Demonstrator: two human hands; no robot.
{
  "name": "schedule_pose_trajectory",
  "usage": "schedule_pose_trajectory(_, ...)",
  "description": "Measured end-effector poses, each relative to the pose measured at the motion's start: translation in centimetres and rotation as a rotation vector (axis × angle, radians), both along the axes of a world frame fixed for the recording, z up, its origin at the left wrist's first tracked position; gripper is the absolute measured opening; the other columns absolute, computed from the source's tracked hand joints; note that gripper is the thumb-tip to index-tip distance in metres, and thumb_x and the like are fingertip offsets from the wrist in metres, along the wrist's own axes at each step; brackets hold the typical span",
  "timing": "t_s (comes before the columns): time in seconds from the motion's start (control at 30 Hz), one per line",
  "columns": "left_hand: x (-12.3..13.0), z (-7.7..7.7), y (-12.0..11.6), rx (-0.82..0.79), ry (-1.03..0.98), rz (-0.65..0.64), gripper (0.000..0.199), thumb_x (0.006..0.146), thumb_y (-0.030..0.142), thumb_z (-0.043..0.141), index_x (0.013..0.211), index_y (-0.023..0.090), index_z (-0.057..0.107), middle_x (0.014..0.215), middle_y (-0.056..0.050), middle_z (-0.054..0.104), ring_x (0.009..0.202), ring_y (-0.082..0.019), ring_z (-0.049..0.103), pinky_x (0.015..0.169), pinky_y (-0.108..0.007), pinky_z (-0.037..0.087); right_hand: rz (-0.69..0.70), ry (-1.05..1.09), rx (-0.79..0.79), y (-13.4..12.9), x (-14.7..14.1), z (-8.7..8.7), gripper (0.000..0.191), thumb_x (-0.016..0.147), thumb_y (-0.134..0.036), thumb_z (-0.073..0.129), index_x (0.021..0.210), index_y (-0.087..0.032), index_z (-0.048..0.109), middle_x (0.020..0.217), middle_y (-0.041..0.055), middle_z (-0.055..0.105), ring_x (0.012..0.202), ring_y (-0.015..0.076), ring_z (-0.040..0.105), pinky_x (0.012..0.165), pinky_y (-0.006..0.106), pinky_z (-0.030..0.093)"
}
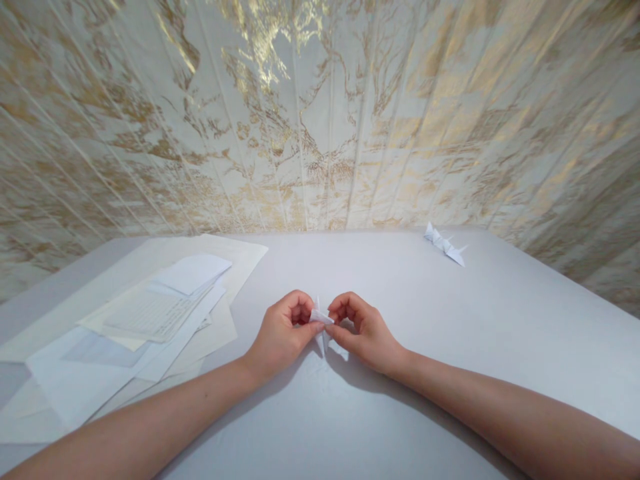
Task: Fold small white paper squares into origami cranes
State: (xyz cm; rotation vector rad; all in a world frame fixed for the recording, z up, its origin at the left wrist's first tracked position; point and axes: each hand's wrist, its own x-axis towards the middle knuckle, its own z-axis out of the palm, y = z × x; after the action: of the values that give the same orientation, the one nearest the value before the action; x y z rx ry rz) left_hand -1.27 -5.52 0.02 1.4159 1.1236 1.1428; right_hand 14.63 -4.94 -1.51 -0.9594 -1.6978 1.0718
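Just above the white table, a small piece of folded white paper with pointed ends is held between both hands. My left hand pinches its left side between thumb and fingers. From the other side, my right hand pinches it at the right edge, thumb below and forefinger above. Narrow points of the paper stick up and down between the fingertips. Parts of the folds are hidden behind my fingers.
Loose paper sheets lie overlapped on the left of the table, one printed page among them. Several small folded paper cranes sit in a row at the back right. Behind the table rises a gold-patterned wall.
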Motion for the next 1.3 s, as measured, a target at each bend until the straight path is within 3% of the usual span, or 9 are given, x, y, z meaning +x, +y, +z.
schedule_pose_trajectory(0.23, 0.07, -0.01, -0.15, -0.058, -0.061, -0.025, 0.035, 0.062, 0.017, 0.069, 0.079, 0.021, 0.038, 0.056, 0.009, 0.052, 0.051, -0.008, 0.05, 0.05, -0.018, 0.036, 0.021, -0.087, -0.093, 0.0, -0.05, 0.05, 0.021, 0.075, -0.036, 0.057, 0.066, -0.017, 0.052, 0.058, -0.0024, 0.05, 0.053, 0.009, 0.042, 0.049, 0.022, 0.034)
schedule_pose_trajectory(0.57, 0.18, 0.65, -0.34, -0.148, -0.116, -0.088, 0.042, 0.06, 0.015, 0.068, 0.078, 0.022, 0.031, 0.057, 0.01, 0.057, 0.05, -0.008, 0.053, 0.049, -0.018, 0.036, 0.021, -0.176, 0.019, -0.66, 0.03, 0.68, 0.019, 0.077, -0.029, 0.051, 0.062, -0.018, 0.05, 0.059, -0.0006, 0.052, 0.056, 0.0115, 0.045, 0.053, 0.024, 0.036)
schedule_pose_trajectory(0.8, 0.16, 0.73, -0.24, -0.206, -0.107, -0.056, 0.044, 0.051, 0.01, 0.072, 0.071, 0.021, 0.035, 0.045, 0.013, 0.048, 0.041, -0.005, 0.043, 0.043, -0.016, 0.032, 0.05, -0.152, -0.013, -0.75, 0.12, 0.85, 0.018, 0.074, -0.028, 0.051, 0.059, -0.018, 0.048, 0.057, -0.001, 0.05, 0.054, 0.0114, 0.044, 0.052, 0.024, 0.035)
schedule_pose_trajectory(0.97, -0.13, 0.32, 0.1, -0.222, -0.085, -0.11, 0.044, 0.054, 0.013, 0.07, 0.092, 0.019, 0.048, 0.046, 0.012, 0.046, 0.041, -0.006, 0.039, 0.043, -0.017, 0.029, 0.064, -0.146, -0.096, -0.36, 0.14, 0.51, 0.021, 0.073, -0.033, 0.053, 0.059, -0.017, 0.048, 0.055, -0.0026, 0.045, 0.051, 0.0094, 0.038, 0.048, 0.022, 0.03)
schedule_pose_trajectory(1.1, -0.24, 0.15, 0.27, -0.208, -0.045, -0.106, 0.018, 0.06, 0.025, 0.067, 0.069, 0.015, 0.056, 0.045, 0.008, 0.042, 0.043, -0.005, 0.034, 0.044, -0.019, 0.023, 0.08, -0.147, -0.15, -0.3, 0.07, 0.54, 0.021, 0.072, -0.033, 0.052, 0.06, -0.016, 0.048, 0.054, -0.0031, 0.044, 0.049, 0.0084, 0.037, 0.046, 0.021, 0.029)
schedule_pose_trajectory(1.3, -0.21, 0.13, 0.17, -0.19, -0.038, -0.073, 0.026, 0.07, 0.034, 0.057, 0.054, 0.015, 0.051, 0.047, 0.003, 0.046, 0.047, -0.008, 0.037, 0.048, -0.022, 0.027, 0.147, -0.136, -0.196, -0.49, 0.1, 0.86, 0.018, 0.071, -0.03, 0.053, 0.062, -0.016, 0.049, 0.053, -0.0037, 0.045, 0.048, 0.0074, 0.037, 0.045, 0.02, 0.029)
